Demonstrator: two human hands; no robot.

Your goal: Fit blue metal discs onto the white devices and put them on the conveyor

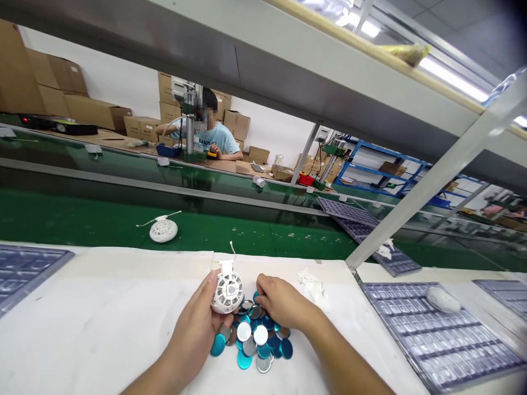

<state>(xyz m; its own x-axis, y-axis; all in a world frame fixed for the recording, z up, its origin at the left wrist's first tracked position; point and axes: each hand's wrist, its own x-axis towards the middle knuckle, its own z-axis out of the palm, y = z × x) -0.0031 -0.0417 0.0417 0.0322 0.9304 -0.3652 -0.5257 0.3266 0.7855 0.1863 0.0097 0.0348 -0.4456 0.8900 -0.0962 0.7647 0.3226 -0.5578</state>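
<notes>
My left hand (197,323) is wrapped round a white plastic fan housing (228,292), round and vented, with a small tab and a thin wire sticking up at its top. Just right of it, my right hand (284,300) has its fingers pinched at the back of a pile of small round discs (249,345). A blue disc (256,296) shows at those fingertips, partly hidden by them. The discs are shiny blue or silver and lie loosely heaped on the white work surface (111,318) between my two hands.
Another white vented housing (163,230) with a wire lies on the green conveyor belt (102,214). Clear plastic trays (444,334) stand at right, one bearing a white part (443,299). A slanted metal post (415,197) rises at right. Across the belt sits a co-worker (222,140).
</notes>
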